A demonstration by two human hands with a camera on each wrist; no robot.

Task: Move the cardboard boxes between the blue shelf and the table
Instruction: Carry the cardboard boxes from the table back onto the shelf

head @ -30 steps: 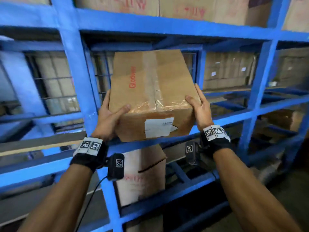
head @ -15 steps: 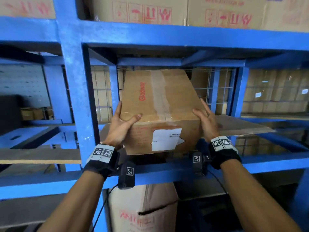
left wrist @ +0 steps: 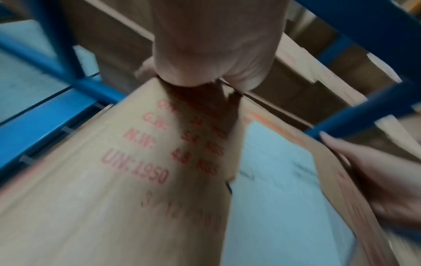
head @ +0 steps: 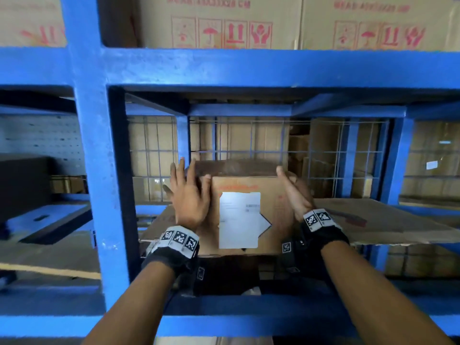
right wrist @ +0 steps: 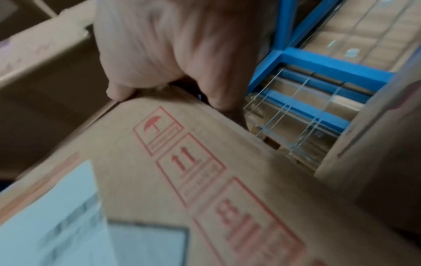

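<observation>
A: Start at the left. What do you see?

B: The thick upright of the blue shelf (head: 99, 170), then the left hand (head: 190, 195). Its fingers are straight and spread, palm flat against the left side of the cardboard box (head: 249, 185). In the left wrist view the fingertips (left wrist: 241, 79) reach the box's top edge, but they do not curl round it.

A: And the box itself?

B: It sits in the middle bay on a flattened cardboard sheet (head: 385, 220), its white label (head: 240, 220) facing the person. The near edge lies close to the front of the bay.

A: The right hand?

B: The right hand (head: 293, 195) lies along the right side, fingers extended, tips at the top edge. So the hands are apart, one on each flank, pressing rather than gripping.

A: How far along, then?

B: I judge this box is landed on the shelf. What is left is a last shove deeper, or letting go. The table is not in view, so I cannot tell how many boxes remain.

A: Anything in the way?

B: A wire grid (head: 336, 150) closes the back of the bay and would stop the box. Overhead, the crossbeam (head: 249, 68) carries larger printed cartons (head: 224, 21). To the right the sheet lies bare.
</observation>
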